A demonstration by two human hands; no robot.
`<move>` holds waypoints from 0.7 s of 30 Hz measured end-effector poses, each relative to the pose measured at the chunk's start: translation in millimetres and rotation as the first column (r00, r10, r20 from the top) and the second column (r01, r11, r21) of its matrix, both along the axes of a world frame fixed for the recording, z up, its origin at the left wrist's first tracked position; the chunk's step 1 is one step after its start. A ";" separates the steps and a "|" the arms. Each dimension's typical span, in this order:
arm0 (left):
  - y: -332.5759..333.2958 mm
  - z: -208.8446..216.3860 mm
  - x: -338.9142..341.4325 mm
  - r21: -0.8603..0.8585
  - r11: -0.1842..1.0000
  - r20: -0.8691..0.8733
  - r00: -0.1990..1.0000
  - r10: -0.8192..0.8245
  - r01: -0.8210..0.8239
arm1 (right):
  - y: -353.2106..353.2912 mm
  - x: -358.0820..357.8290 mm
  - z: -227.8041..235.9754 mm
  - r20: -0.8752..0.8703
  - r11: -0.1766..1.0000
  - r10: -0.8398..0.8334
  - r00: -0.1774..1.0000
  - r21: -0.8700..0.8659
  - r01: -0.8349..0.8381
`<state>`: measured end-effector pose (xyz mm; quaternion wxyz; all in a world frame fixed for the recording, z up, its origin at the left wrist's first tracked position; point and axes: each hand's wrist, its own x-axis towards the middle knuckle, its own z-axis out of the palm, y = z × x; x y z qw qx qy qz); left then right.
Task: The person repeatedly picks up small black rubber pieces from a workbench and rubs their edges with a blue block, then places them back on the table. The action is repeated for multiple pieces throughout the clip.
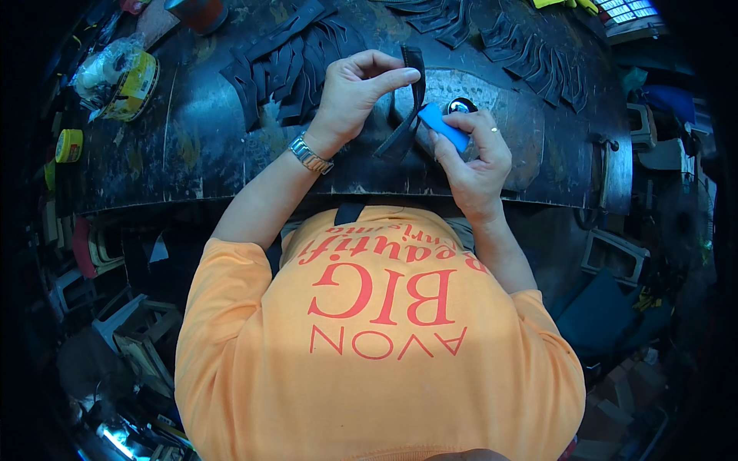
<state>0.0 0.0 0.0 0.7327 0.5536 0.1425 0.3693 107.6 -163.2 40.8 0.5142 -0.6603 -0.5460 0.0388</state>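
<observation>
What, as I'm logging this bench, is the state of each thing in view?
Dark strip, bent, pinched in left hand
Blue block, tilted, held in right hand
Left-side strips, heaped and overlapping
Right-side strips, spread in overlapping rows
Board, flat on the table
Watch, worn
Ring, worn
Clear plastic, crumpled

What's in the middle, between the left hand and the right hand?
A dark strip, pinched by the left hand, then a blue block, held by the right hand with its end close to the strip. The head view shows this.
</observation>
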 end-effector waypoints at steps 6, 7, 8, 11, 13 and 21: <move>-0.4 0.2 0.6 0.087 0.992 -0.038 0.995 0.093 -0.089 | -0.3 -3.4 -5.3 0.054 0.998 0.053 0.997 0.028 -0.054; 0.3 0.1 0.8 0.091 0.991 -0.042 0.994 0.100 -0.096 | -1.6 -4.8 -5.6 0.054 0.998 0.059 0.997 0.014 -0.060; 0.9 0.0 0.9 0.095 0.990 -0.046 0.993 0.107 -0.102 | -2.2 -5.6 -5.7 0.049 0.998 0.066 0.997 -0.003 -0.066; 1.6 -0.7 -0.1 0.095 0.989 -0.061 0.991 0.118 -0.112 | -1.6 -7.2 -6.4 0.046 0.995 0.097 0.994 0.009 -0.098; 1.3 -0.7 -0.4 0.078 0.991 -0.056 0.991 0.118 -0.113 | -1.9 -7.6 -6.1 0.051 0.994 0.105 0.993 -0.015 -0.104; 6.1 19.0 1.4 -0.146 0.989 -0.058 0.998 0.029 -0.037 | -17.1 39.8 -10.5 -0.125 0.987 -0.084 0.989 0.128 0.100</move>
